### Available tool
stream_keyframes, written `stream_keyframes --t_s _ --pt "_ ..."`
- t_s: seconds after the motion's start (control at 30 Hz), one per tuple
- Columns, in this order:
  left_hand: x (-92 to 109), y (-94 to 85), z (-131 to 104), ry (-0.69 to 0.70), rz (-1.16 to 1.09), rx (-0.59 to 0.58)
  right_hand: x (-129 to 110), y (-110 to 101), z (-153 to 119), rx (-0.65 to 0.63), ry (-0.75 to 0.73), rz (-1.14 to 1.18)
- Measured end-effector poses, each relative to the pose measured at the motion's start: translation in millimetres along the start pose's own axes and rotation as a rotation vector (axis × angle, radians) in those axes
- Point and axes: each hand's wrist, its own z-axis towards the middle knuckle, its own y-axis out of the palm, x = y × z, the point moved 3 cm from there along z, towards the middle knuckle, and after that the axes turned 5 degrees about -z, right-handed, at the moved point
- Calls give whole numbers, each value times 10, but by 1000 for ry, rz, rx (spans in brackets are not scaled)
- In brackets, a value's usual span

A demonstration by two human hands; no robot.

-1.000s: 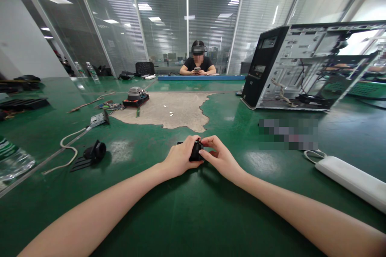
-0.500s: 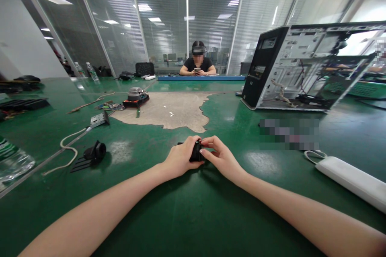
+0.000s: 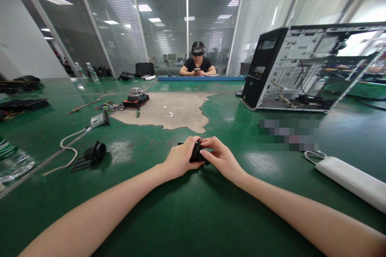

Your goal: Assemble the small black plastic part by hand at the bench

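A small black boxy part (image 3: 196, 153) is held low over the green tabletop (image 3: 181, 217), straight ahead of me. My left hand (image 3: 182, 156) wraps round it from the left, thumb underneath and fingers over the top. At its right end, my right hand (image 3: 221, 156) has thumb and index finger closed on the part's edge. Their tips touch it, and the other fingers are curled. Exactly what the right fingertips pinch is too small to make out. Much of the part is hidden by my left hand, so its kind does not show.
An opened computer case (image 3: 283, 72) stands at the right, near a white power strip (image 3: 352, 180). To the left lie a black bracket-like part (image 3: 93, 152), a cord (image 3: 70, 148), a water bottle (image 3: 13, 160) and a metal piece (image 3: 99, 119). A person (image 3: 197, 64) sits opposite with a phone.
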Motion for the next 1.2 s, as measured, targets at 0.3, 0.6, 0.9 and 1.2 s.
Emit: stream_keyframes --t_s 0.3,0.6,0.9,1.2 --pt "4 10 3 -16 2 -10 68 24 12 -60 157 -22" --pt "13 1 -3 -13 16 0 4 -2 -1 -13 26 -19" --pt "-2 9 4 23 31 8 56 14 5 -84 131 -42" --pt "-4 2 -5 15 34 6 8 -2 -6 0 0 -70"
